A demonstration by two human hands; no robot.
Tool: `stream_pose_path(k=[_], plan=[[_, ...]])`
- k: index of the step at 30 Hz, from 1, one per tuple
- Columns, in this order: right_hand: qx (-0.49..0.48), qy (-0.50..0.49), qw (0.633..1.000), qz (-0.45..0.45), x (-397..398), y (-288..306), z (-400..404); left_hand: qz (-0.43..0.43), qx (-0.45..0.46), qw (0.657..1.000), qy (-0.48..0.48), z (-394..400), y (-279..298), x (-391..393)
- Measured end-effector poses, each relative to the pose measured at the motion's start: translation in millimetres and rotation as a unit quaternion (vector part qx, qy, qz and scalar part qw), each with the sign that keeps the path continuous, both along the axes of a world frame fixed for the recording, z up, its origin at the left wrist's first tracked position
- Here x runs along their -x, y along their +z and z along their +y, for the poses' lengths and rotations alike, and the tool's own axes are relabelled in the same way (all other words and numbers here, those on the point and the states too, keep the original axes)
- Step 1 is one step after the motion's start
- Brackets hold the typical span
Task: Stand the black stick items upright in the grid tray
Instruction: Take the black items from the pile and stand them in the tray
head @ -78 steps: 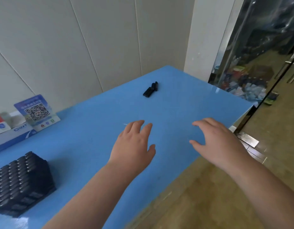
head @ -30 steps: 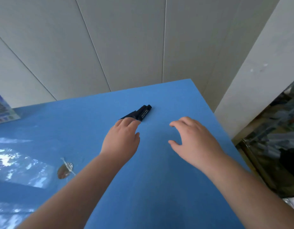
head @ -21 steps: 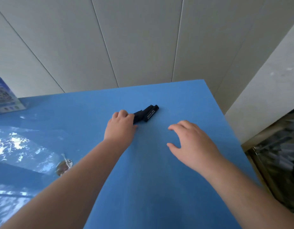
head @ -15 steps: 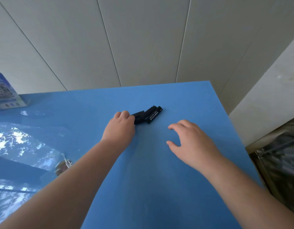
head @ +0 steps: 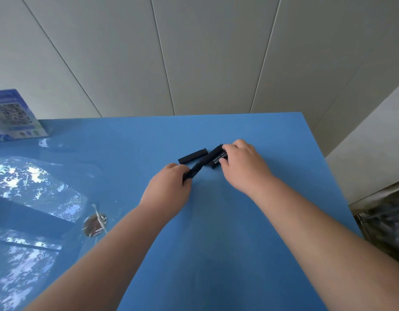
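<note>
From the head camera we look down on a blue table (head: 216, 254) that runs up to a pale panelled wall (head: 194, 52). Three black sticks lie close together near the far right part of the table. The left hand (head: 166, 190) has its fingers curled round the near end of one stick (head: 202, 163), which runs on a slant away and to the right, its far end reaching the right hand. The right hand (head: 242, 166) lies over a second stick (head: 217, 161), the one with white printed lettering on its side; its fingers curl down round the far end and the thumb comes in against the near side, so we read it as gripping that stick — though how much of the stick it covers we cannot tell. A third stick (head: 192, 155) lies flat and untouched just beyond the left hand's stick, its right end near the crossing of the other two. Whether the held sticks are lifted clear of the table we cannot tell.

At the far left edge a blue card with a QR code (head: 13, 117) stands against the wall. The glossy left part of the table carries bright reflections (head: 32, 182) — patches of white and blue. The grid tray is out of view
</note>
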State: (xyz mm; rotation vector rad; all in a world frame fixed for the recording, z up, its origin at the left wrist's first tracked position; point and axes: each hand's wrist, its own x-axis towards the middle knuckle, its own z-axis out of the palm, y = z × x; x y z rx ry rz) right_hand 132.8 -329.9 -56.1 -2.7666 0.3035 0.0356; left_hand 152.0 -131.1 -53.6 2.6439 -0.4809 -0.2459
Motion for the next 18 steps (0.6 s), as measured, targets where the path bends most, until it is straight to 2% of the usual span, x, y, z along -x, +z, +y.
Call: stream_pose_path(k=[3, 7, 12, 16, 18], plan=[[0.013, -0.038, 0.999, 0.028, -15.0, -4.1, -0.6, 0.044, 0.082, 0.995, 0.04, -1.4, 5.2, 6.4], [-0.006, -0.055, 0.997, 0.045, -23.8, -9.3, -4.2, 0.133, 0.189, 0.967, 0.104, 0.5, 7.8, 11.9], [-0.077, -0.058, 0.993, 0.068, -17.2, -10.3, -17.6, 0.149, 0.214, 0.956, 0.133, 4.4, 15.6, 19.6], [-0.103, 0.002, 0.994, 0.041, 0.0, -14.3, -25.0, 0.164, 0.228, 0.948, 0.151, 6.5, 21.9, 28.3], [-0.078, 0.041, 0.996, 0.029, 10.6, -17.5, -27.3, 0.165, 0.234, 0.946, 0.155, 7.0, 25.2, 32.8]])
